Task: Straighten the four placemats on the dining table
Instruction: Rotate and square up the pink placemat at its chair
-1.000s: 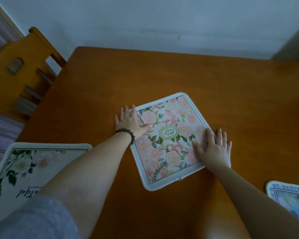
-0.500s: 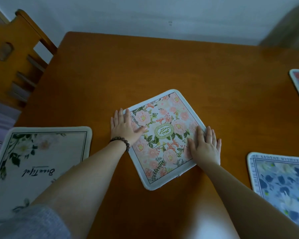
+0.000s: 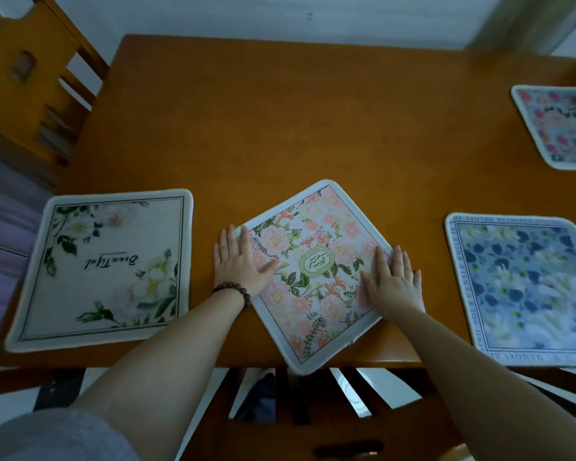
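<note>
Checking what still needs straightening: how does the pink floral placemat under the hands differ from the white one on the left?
The pink floral placemat lies turned like a diamond, one corner hanging past the table edge; the white placemat sits nearly square to that edge. The left hand and right hand press flat on the pink one; nothing touches the white one. The pink is patterned all over; the white has corner blooms and script. Both are rounded squares.

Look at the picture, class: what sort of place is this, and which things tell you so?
Probably a home dining area: a wooden table laid with floral placemats, and a wooden chair drawn up beside it near a plain wall.
</note>
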{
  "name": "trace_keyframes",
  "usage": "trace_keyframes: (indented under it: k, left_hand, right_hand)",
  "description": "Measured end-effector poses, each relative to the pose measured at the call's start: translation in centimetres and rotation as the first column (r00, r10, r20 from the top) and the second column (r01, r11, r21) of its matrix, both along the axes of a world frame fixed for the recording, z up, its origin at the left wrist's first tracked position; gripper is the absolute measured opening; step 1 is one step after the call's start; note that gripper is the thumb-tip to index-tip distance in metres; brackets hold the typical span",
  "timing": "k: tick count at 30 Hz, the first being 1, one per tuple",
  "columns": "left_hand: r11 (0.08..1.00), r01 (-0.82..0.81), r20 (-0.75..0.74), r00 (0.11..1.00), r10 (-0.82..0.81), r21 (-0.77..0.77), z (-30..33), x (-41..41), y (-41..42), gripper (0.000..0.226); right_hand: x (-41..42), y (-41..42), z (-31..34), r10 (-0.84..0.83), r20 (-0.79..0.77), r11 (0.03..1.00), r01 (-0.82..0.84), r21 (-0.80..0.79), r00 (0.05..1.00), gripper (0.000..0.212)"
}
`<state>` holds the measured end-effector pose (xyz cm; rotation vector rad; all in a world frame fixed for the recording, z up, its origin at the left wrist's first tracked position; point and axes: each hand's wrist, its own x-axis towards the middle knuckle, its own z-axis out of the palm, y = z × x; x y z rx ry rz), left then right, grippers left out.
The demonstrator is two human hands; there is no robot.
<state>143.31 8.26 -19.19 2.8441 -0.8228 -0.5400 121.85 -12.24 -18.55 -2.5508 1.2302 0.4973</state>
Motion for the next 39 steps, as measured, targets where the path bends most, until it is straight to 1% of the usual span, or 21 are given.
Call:
trace_keyframes:
  k: [3, 5, 7, 9, 13, 17, 20, 25, 28, 31, 33, 36, 39]
  left_hand:
    - [1.000, 0.017, -0.016, 1.000, -0.017, 0.022, 0.2, -0.9, 1.3, 0.111]
    - [0.999, 0.039, -0.048, 0.998, -0.038, 0.025, 0.7, -0.9, 1.9, 0.112]
    - [0.999, 0.046, -0.073, 0.996, -0.044, 0.027, 1.1, -0.9, 2.3, 0.113]
    - [0.999, 0.032, -0.084, 0.996, -0.029, 0.036, 1.3, -1.4, 2.5, 0.113]
    - [0.996, -0.003, -0.070, 0.998, 0.009, 0.087, 1.5, -3.0, 2.8, 0.111]
    - [0.992, -0.060, -0.072, 0.995, 0.068, 0.111, 1.5, -4.5, 3.3, 0.112]
    - [0.987, -0.110, -0.072, 0.990, 0.119, 0.117, 1.3, -5.6, 3.7, 0.113]
    - [0.980, -0.162, -0.099, 0.980, 0.173, 0.113, 0.9, -7.5, 4.2, 0.114]
    - [0.978, -0.166, -0.121, 0.976, 0.181, 0.125, 0.9, -8.5, 4.5, 0.114]
    - [0.979, -0.164, -0.106, 0.978, 0.177, 0.121, 1.3, -9.6, 4.8, 0.112]
    - [0.981, -0.156, -0.070, 0.984, 0.165, 0.116, 1.5, -10.2, 4.9, 0.107]
    - [0.986, -0.133, 0.014, 0.991, 0.133, 0.098, 1.9, -10.4, 5.1, 0.099]
    - [0.986, -0.166, 0.059, 0.985, 0.164, 0.028, 2.3, -9.5, 5.4, 0.100]
  right_hand:
    - [-0.8, 0.4, 0.4, -0.010, -0.005, 0.999, 0.010, 0.048, 1.000, 0.074]
    - [-0.9, 0.7, 1.0, -0.086, 0.030, 0.994, 0.084, 0.066, 0.996, 0.080]
    - [-1.3, 1.8, 1.6, -0.193, 0.091, 0.981, 0.189, 0.048, 0.977, 0.088]
    - [-2.1, 3.8, 1.8, -0.247, 0.113, 0.969, 0.241, 0.064, 0.962, 0.096]
    - [-3.6, 7.5, 1.6, -0.233, 0.105, 0.964, 0.215, 0.156, 0.967, 0.107]
    - [-3.7, 8.1, 1.1, -0.223, 0.116, 0.965, 0.203, 0.165, 0.968, 0.107]
    - [-3.4, 7.0, 0.7, -0.163, 0.113, 0.981, 0.149, 0.126, 0.980, 0.104]
    - [-2.3, 2.6, 0.4, 0.060, 0.066, 0.997, -0.062, 0.035, 0.996, 0.104]
    - [-0.4, -0.2, 0.9, 0.180, 0.021, 0.983, -0.181, 0.031, 0.983, 0.107]
    - [2.0, -2.8, 1.8, 0.279, -0.060, 0.959, -0.276, 0.058, 0.958, 0.104]
    - [3.6, -4.1, 2.4, 0.312, -0.090, 0.948, -0.303, 0.098, 0.946, 0.105]
    - [4.9, -4.9, 3.0, 0.311, -0.095, 0.945, -0.296, 0.142, 0.946, 0.106]
    - [4.4, -3.7, 3.2, 0.234, -0.017, 0.964, -0.230, 0.132, 0.972, 0.100]
